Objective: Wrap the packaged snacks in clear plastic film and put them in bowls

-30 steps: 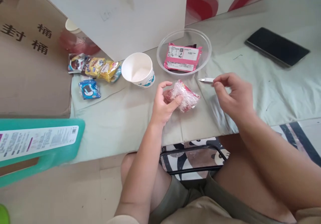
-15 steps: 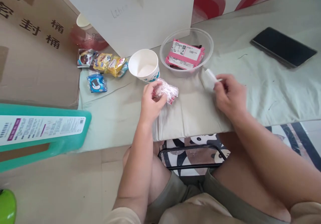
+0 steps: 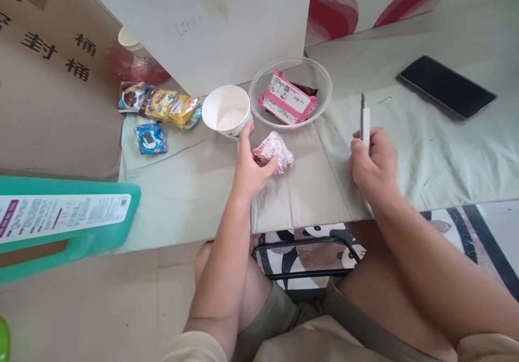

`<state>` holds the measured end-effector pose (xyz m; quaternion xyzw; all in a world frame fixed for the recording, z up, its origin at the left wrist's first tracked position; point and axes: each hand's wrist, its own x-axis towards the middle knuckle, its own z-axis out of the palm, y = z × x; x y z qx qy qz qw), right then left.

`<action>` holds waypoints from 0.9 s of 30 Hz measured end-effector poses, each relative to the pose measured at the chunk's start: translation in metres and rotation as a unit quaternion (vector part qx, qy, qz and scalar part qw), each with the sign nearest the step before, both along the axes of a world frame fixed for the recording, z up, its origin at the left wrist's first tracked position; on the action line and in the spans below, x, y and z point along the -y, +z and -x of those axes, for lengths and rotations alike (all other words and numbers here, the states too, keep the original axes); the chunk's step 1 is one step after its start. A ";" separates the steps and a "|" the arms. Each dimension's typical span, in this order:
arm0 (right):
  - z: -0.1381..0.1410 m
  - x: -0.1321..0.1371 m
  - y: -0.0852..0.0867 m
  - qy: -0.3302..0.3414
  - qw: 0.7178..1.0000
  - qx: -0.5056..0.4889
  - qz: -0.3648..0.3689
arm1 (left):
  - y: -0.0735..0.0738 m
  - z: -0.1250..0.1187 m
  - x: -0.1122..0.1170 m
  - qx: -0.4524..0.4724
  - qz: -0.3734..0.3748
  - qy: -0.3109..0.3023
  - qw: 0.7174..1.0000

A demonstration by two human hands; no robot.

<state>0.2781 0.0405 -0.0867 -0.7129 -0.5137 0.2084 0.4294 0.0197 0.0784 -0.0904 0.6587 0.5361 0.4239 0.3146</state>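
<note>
My left hand [image 3: 252, 168] is open beside a crinkled, clear-and-red wrapped packet [image 3: 275, 152] on the cloth. Its thumb lies against the packet's lower edge; the index finger stretches up towards a white paper cup [image 3: 219, 118], apart from the packet. The other fingers are hidden. Closed around a white utility knife [image 3: 366, 126] is my right hand [image 3: 375, 162], with the dark blade showing and pointing away from me. Behind the packet stands a clear plastic bowl [image 3: 325, 99] holding pink snack packs [image 3: 287, 99].
Yellow snack packs [image 3: 170, 105] and a blue snack pack [image 3: 151, 138] lie left of the cup. A black phone [image 3: 446, 86] rests at the right. A white box [image 3: 243, 26], a cardboard box [image 3: 60, 118] and a teal container [image 3: 105, 232] border the table.
My left fingers have spread from around the wrapped packet, which has turned slightly. My right hand has tilted the knife upright, and its blade now shows. The whole view has shifted a little.
</note>
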 end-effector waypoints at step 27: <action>0.040 -0.017 0.006 0.115 0.947 -0.300 -0.017 | 0.032 0.045 -0.028 0.198 -0.098 0.266 0.939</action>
